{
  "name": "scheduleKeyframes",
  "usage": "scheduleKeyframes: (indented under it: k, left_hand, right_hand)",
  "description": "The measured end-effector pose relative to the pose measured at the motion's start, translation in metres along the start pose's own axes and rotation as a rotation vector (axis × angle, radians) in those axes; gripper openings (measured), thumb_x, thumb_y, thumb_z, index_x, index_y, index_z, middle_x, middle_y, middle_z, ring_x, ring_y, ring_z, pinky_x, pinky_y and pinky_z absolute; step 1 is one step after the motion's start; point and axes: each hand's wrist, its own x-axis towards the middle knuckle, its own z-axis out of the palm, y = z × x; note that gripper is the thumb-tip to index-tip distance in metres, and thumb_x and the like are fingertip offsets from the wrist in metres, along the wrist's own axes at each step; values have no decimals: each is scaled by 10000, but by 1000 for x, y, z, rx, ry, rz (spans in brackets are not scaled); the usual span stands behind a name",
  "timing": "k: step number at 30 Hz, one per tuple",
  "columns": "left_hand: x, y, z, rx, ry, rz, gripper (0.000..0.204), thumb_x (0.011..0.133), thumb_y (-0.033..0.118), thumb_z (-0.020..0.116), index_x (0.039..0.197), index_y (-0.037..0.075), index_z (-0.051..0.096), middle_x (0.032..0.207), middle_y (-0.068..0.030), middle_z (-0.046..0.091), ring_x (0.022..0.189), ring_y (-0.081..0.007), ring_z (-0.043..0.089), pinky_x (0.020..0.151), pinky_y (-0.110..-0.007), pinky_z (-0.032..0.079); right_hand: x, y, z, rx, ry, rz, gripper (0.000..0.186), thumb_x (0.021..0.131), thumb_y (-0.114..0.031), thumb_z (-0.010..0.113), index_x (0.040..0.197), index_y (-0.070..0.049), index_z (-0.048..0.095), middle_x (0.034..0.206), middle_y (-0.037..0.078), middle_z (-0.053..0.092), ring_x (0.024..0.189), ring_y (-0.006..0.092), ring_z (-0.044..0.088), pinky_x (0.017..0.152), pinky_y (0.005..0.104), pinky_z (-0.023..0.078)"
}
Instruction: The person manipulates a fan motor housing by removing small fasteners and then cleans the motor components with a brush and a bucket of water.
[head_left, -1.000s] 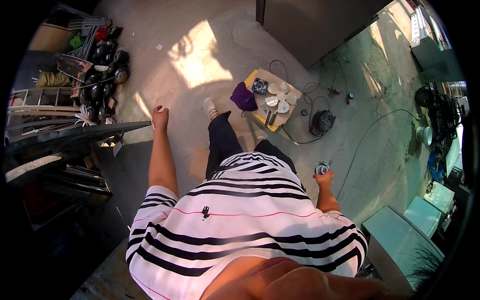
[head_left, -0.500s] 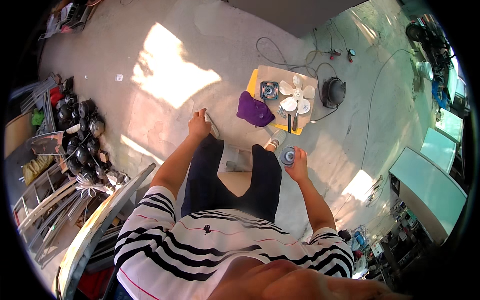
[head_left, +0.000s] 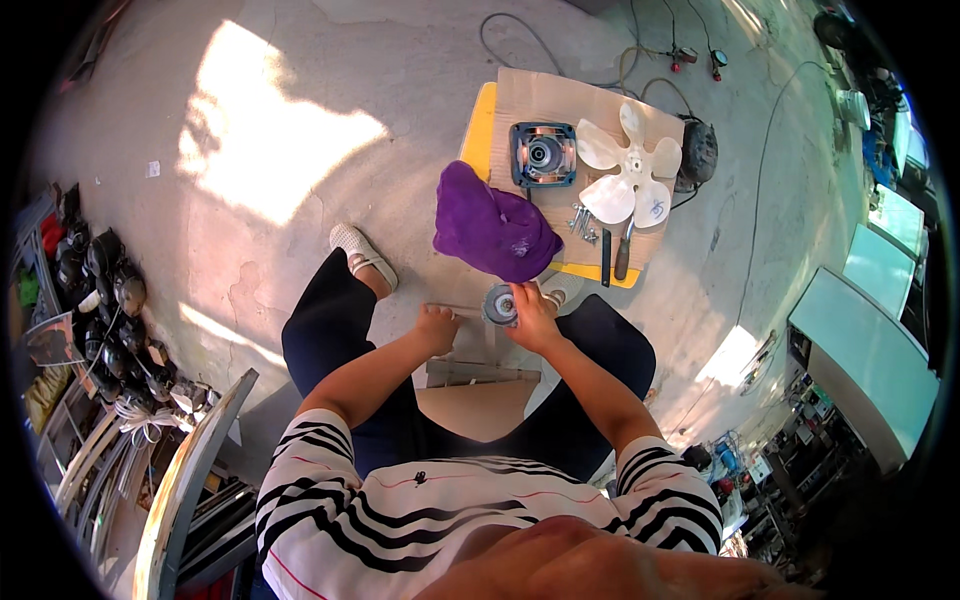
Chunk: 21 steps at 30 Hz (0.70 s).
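Observation:
My right hand (head_left: 535, 318) grips a round grey metal motor cover (head_left: 499, 305) by its right side, its hollow face up, between my knees. Just left of it is my left hand (head_left: 437, 330), fingers curled, beside a thin pale edge; whether it holds that edge is unclear. Beyond my hands, a purple cloth (head_left: 492, 222) lies bunched on a low yellow table (head_left: 478, 130) topped with cardboard (head_left: 530, 84). On the cardboard sit a blue motor housing (head_left: 544, 154) with copper windings, a white fan blade (head_left: 634, 168), several screws (head_left: 583, 222), a dark flat bar (head_left: 606, 256) and a screwdriver (head_left: 623, 256).
A dark rounded motor (head_left: 697, 155) rests on the floor right of the table, near hoses and gauges (head_left: 684, 56). Piled motors (head_left: 120, 330) and metal frames stand at left, by a long panel (head_left: 190, 490). Pale green panels (head_left: 865, 350) are at right.
My right hand has brought the motor cover left, between my knees. My left hand has come in from the left knee, close to it. My knees have spread; the table appears nearer.

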Motion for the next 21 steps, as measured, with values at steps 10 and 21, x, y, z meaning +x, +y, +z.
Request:
scheduleKeyframes:
  k: [10, 21]
  left_hand:
    - [21, -17, -19, -126, 174, -111, 743, 730, 447, 757, 1374, 214, 471, 1370, -105, 476, 1273, -326, 465, 994, -573, 373]
    - [-39, -22, -41, 73, 782, -292, 479, 750, 361, 745, 1176, 173, 633, 1212, -35, 613, 1132, -287, 593, 938, -549, 433]
  right_hand:
    - [32, 58, 56, 32, -41, -148, 881, 623, -98, 741, 1399, -1, 336, 1411, 250, 351, 1290, 435, 398, 1055, 433, 387]
    - [-8, 41, 58, -215, 151, -389, 855, 563, -65, 754, 1342, -33, 403, 1307, 207, 423, 1220, 401, 467, 1027, 416, 423]
